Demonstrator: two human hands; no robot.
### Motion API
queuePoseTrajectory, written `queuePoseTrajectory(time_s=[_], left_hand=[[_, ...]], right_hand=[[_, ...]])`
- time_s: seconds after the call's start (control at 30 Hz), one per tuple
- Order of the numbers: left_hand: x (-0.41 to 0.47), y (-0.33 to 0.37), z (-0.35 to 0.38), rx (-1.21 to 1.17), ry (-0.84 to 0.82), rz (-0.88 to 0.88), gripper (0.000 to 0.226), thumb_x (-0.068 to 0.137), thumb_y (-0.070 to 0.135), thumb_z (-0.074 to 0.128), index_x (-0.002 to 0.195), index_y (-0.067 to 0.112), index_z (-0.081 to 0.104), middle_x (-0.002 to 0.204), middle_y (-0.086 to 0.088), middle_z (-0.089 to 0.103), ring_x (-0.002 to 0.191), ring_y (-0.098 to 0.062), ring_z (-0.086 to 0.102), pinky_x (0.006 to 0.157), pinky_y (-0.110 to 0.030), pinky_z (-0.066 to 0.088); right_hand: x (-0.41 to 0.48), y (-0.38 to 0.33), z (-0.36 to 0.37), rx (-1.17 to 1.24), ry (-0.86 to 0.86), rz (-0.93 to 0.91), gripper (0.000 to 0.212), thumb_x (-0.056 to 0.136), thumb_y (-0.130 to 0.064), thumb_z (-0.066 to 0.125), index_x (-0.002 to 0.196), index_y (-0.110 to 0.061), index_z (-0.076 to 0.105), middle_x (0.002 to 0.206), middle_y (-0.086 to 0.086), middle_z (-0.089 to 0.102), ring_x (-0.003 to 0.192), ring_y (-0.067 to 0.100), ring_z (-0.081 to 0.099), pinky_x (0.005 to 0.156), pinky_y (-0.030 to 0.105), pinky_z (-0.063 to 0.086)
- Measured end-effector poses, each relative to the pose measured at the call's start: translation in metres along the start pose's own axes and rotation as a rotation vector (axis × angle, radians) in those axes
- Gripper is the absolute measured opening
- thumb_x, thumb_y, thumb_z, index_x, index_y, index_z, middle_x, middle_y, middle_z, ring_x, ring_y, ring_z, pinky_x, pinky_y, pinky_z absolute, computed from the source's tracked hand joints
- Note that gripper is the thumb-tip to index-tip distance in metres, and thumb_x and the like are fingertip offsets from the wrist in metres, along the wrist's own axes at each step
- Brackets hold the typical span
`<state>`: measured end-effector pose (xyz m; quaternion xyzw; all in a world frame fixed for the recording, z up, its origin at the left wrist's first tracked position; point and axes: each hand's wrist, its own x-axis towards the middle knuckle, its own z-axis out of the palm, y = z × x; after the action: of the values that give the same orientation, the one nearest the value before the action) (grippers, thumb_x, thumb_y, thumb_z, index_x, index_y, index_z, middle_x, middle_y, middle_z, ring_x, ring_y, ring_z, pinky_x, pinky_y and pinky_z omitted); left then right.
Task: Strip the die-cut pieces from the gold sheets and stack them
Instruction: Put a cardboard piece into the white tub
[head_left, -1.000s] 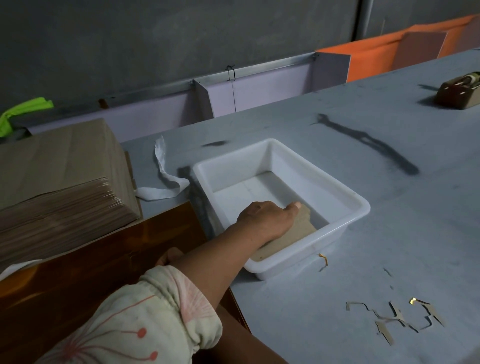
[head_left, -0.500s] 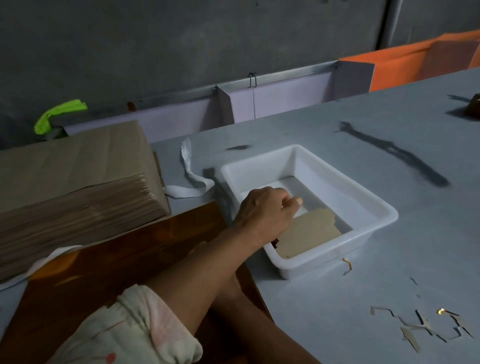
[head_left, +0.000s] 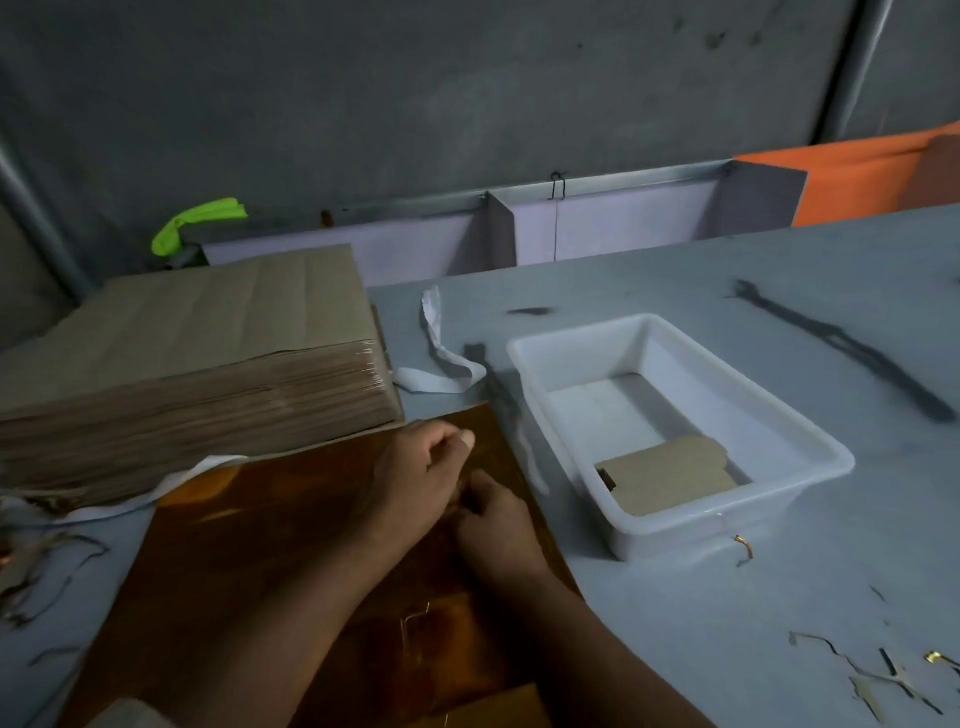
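A dark, glossy gold sheet (head_left: 270, 561) lies flat in front of me with faint die-cut outlines in it. My left hand (head_left: 415, 467) sits over its far right corner with fingers curled; what they hold is hidden. My right hand (head_left: 498, 525) is just below, knuckles up, its fingers curled down onto the sheet near the right edge. To the right stands a white plastic tray (head_left: 810, 431). A small stack of tan die-cut pieces (head_left: 670, 478) lies in its near corner.
A tall stack of brown-backed sheets (head_left: 197, 364) stands at the left, touching the gold sheet's far edge. A white paper strip (head_left: 441, 364) curls behind it. Trimmed scraps (head_left: 883, 680) lie at the lower right and more scraps (head_left: 31, 571) at the far left.
My left hand has come out of the tray, leaving the tan pieces there, and moved back left onto the gold sheet beside my right hand. The camera has turned left.
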<state>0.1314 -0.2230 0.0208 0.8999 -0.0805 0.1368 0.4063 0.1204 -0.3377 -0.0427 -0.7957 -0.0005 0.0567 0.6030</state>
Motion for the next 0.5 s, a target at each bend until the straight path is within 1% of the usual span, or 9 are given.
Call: queuePoseTrajectory(time_s=[0.07,0.13,0.17,0.23,0.33,0.4,0.43,0.47,0.5], left_hand=[[-0.013,-0.015,-0.012,0.012,0.008,-0.072,0.017,0.096,0.037,0.058,0.088,0.026,0.07,0.08,0.008,0.065,0.075,-0.004,0.06,0.061,-0.02,0.039],[-0.027,-0.028,-0.023,0.025,-0.007,-0.132,0.018,0.096,0.039,0.056,0.092,0.028,0.069,0.086,0.008,0.066,0.079,-0.006,0.061,0.063,-0.023,0.044],[-0.035,-0.033,-0.028,0.039,-0.016,-0.151,0.017,0.097,0.04,0.055,0.094,0.03,0.069,0.087,0.008,0.066,0.079,-0.005,0.062,0.065,-0.024,0.047],[-0.049,-0.043,-0.036,0.06,-0.029,-0.176,0.015,0.097,0.04,0.055,0.096,0.032,0.067,0.089,0.01,0.066,0.08,-0.004,0.062,0.068,-0.023,0.051],[-0.069,-0.052,-0.044,0.084,-0.071,-0.184,0.008,0.096,0.037,0.057,0.096,0.036,0.065,0.1,0.017,0.061,0.092,0.001,0.058,0.073,-0.017,0.046],[-0.082,-0.057,-0.046,0.139,-0.118,-0.152,0.008,0.096,0.034,0.058,0.094,0.042,0.06,0.103,0.021,0.056,0.092,0.003,0.055,0.071,-0.013,0.042],[-0.088,-0.059,-0.046,0.167,-0.141,-0.143,0.01,0.096,0.034,0.058,0.096,0.044,0.057,0.106,0.022,0.054,0.092,0.003,0.054,0.071,-0.013,0.042],[-0.094,-0.061,-0.046,0.195,-0.164,-0.145,0.011,0.096,0.036,0.058,0.102,0.045,0.056,0.11,0.023,0.051,0.096,0.001,0.053,0.074,-0.014,0.043],[-0.099,-0.063,-0.045,0.227,-0.186,-0.15,0.017,0.096,0.039,0.057,0.111,0.045,0.055,0.116,0.022,0.048,0.104,0.0,0.05,0.08,-0.015,0.043]], right_hand=[[-0.001,-0.002,0.005,-0.023,0.011,0.002,0.021,0.091,-0.012,0.052,0.089,-0.031,0.062,0.083,-0.002,0.065,0.072,0.015,0.063,0.072,0.037,0.057],[-0.004,-0.003,0.008,0.02,-0.015,0.027,0.029,0.091,-0.011,0.052,0.083,-0.038,0.06,0.088,0.001,0.067,0.073,0.023,0.067,0.066,0.036,0.058],[-0.005,-0.004,0.009,0.026,-0.018,0.04,0.031,0.092,-0.011,0.052,0.082,-0.04,0.059,0.09,0.003,0.067,0.071,0.022,0.066,0.063,0.034,0.056],[-0.005,-0.004,0.009,0.011,-0.01,0.058,0.03,0.094,-0.012,0.053,0.083,-0.039,0.059,0.091,0.005,0.067,0.069,0.019,0.063,0.061,0.033,0.054],[-0.008,-0.011,0.01,-0.056,-0.011,0.064,0.024,0.096,-0.008,0.05,0.091,-0.031,0.058,0.093,0.005,0.066,0.074,0.019,0.064,0.064,0.032,0.054],[-0.011,-0.017,0.008,-0.14,0.011,0.021,0.026,0.096,-0.004,0.048,0.095,-0.029,0.058,0.095,0.001,0.064,0.078,0.015,0.063,0.065,0.028,0.054],[-0.014,-0.019,0.006,-0.192,0.037,-0.014,0.027,0.096,-0.004,0.048,0.098,-0.029,0.058,0.097,-0.001,0.064,0.081,0.013,0.062,0.066,0.027,0.054],[-0.018,-0.02,0.004,-0.24,0.076,-0.047,0.028,0.096,-0.003,0.049,0.102,-0.029,0.058,0.101,-0.004,0.063,0.084,0.012,0.062,0.07,0.028,0.055],[-0.022,-0.022,0.001,-0.277,0.124,-0.065,0.03,0.095,-0.003,0.049,0.109,-0.028,0.059,0.105,-0.005,0.063,0.089,0.014,0.064,0.076,0.032,0.058]])
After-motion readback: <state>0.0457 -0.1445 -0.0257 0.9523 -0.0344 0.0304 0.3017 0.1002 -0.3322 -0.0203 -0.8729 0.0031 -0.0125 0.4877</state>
